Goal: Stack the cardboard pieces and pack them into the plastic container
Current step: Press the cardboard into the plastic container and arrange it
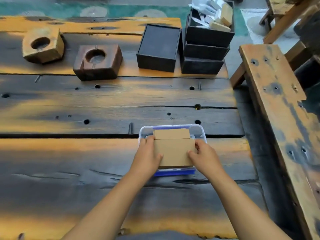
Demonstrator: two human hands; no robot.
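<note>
A clear plastic container (199, 131) with a blue rim stands on the wooden table, near its front right. A stack of brown cardboard pieces (174, 151) sits in and over it, with a smaller piece (171, 133) showing at the far end. My left hand (147, 156) grips the stack's left edge. Its right edge is gripped by my right hand (204, 157). Both thumbs lie on the top piece. The container's near wall is mostly hidden by the cardboard and my hands.
Two wooden blocks with round hollows (43, 45) (97, 61) sit at the back left. A black box (158, 47) and a stack of black boxes (206, 47) filled with packets stand at the back right. A wooden bench (277, 104) runs along the right.
</note>
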